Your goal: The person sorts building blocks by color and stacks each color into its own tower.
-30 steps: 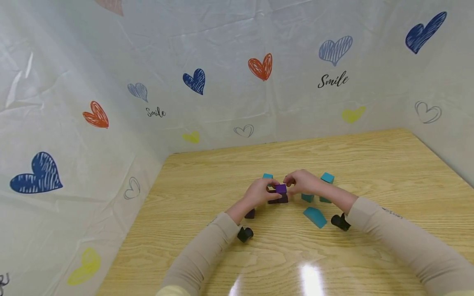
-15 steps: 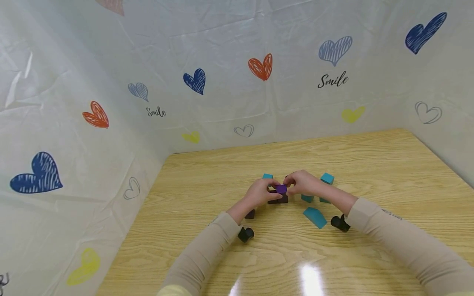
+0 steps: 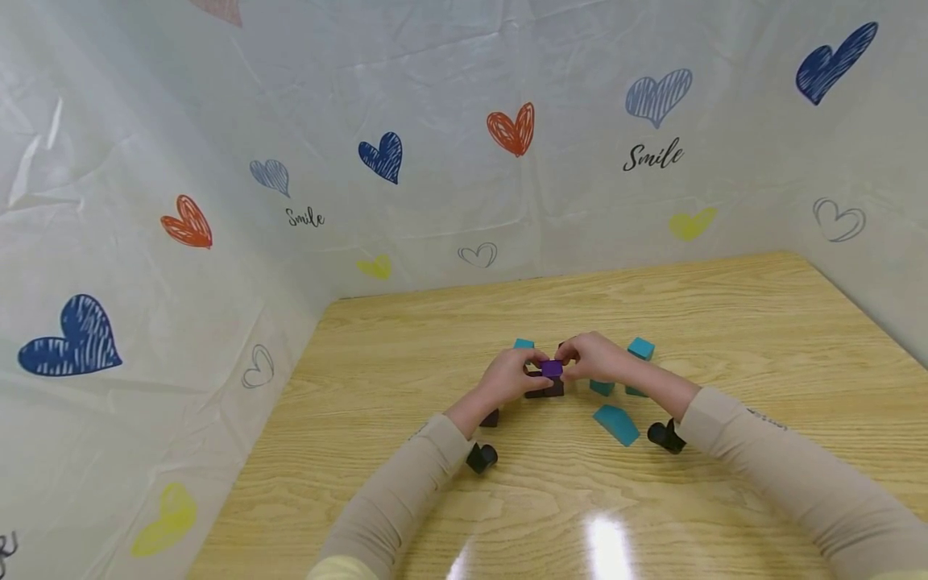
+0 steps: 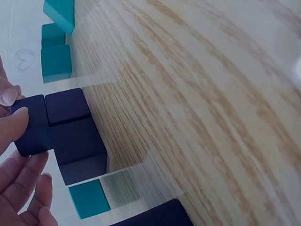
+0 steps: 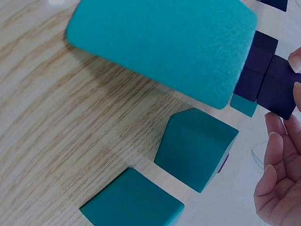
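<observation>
A small purple block (image 3: 552,368) sits on top of dark purple blocks (image 3: 554,388) near the middle of the table. My left hand (image 3: 503,377) grips it from the left, with the thumb in front and fingers behind. From the right, my right hand (image 3: 590,357) pinches the same block with thumb and index finger. In the left wrist view the held block (image 4: 33,125) lies flush against the dark blocks (image 4: 77,141) beneath it. The right wrist view shows the purple block (image 5: 278,87) between fingertips, partly cut off by the frame edge.
Teal blocks (image 3: 641,349) stand right of the hands, and a teal angled block (image 3: 616,424) lies in front. Another teal block (image 3: 524,345) is behind the left hand. A dark block (image 3: 490,419) sits below the left wrist. Black devices (image 3: 665,437) hang by both wrists.
The purple block has shifted very slightly to the right between the fingertips. Both hands stay almost still around it.
</observation>
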